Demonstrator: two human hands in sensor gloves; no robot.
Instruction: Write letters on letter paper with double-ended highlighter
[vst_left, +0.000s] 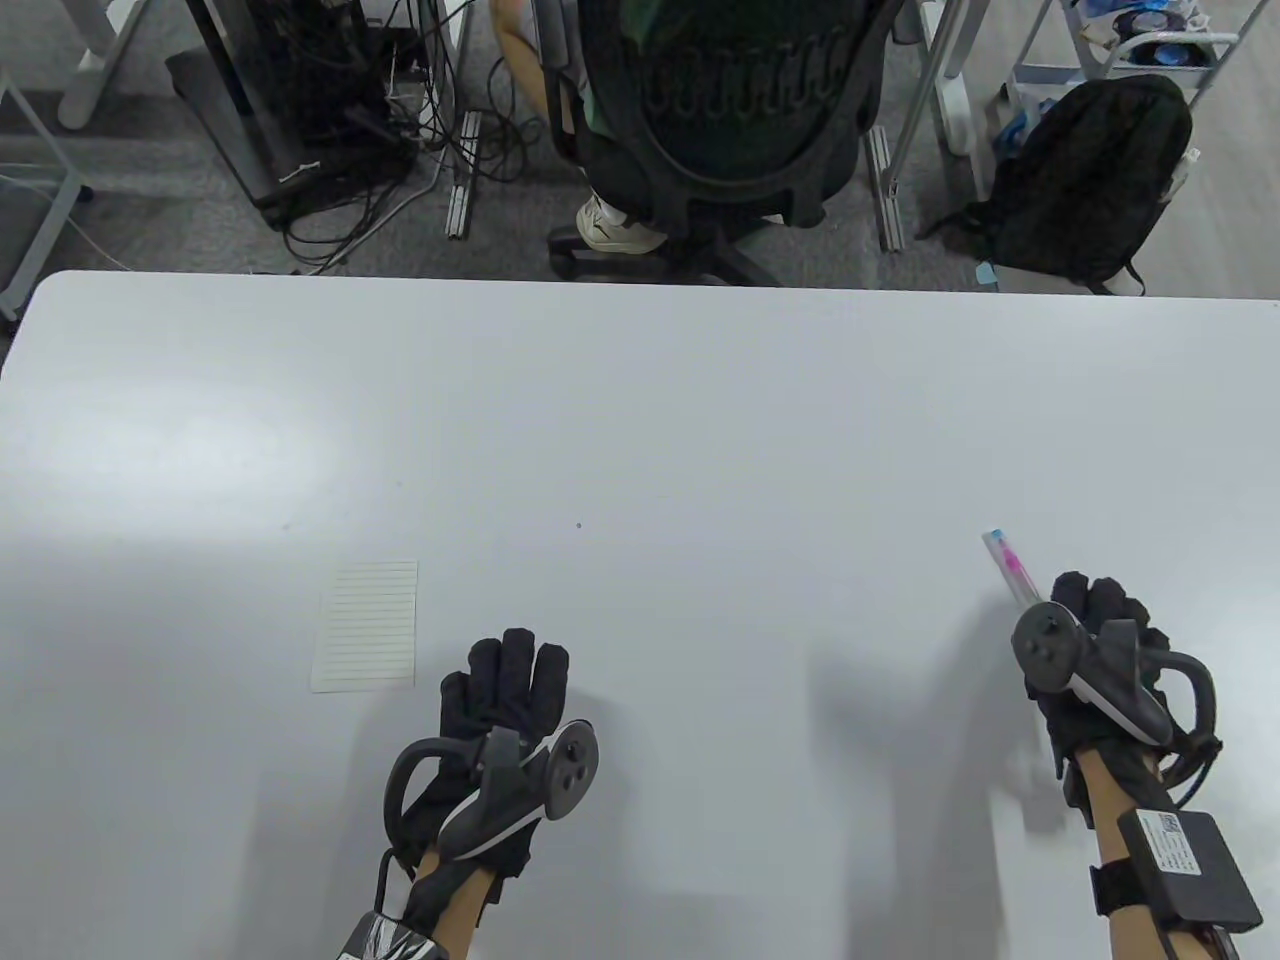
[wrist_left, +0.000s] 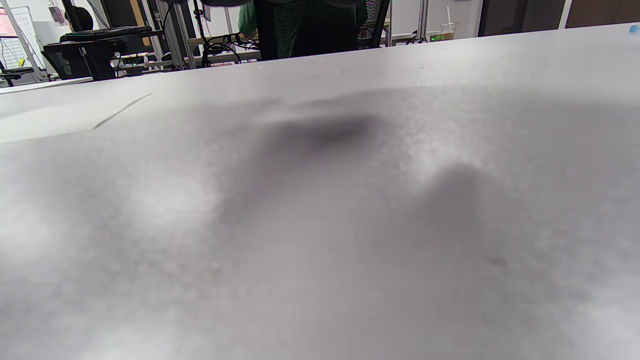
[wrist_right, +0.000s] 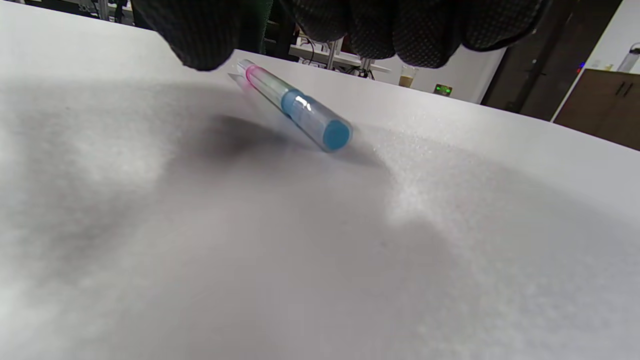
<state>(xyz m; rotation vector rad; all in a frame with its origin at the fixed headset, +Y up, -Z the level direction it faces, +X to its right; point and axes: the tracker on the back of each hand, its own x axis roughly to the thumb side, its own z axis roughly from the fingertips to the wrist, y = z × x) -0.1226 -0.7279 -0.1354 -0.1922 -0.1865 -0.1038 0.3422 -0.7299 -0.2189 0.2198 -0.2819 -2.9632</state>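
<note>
Both gloved hands enter from the near table edge. Left hand (vst_left: 505, 700) lies flat on the white table (vst_left: 640, 400), fingers straight and together, holding nothing. Up and to the left of its fingertips, close by, lies the lined letter paper (vst_left: 365, 627). Well apart to the right, the right hand (vst_left: 1095, 640) has its fingers curled over the double-ended highlighter (wrist_right: 295, 105); whether they actually grip it I cannot tell. Its pink end pokes out beyond the fingers, its blue cap toward the wrist.

Glossy clear plastic highlighter (wrist_right: 295, 106); matt table (vst_left: 640, 400); lined paper (vst_left: 365, 627).
</note>
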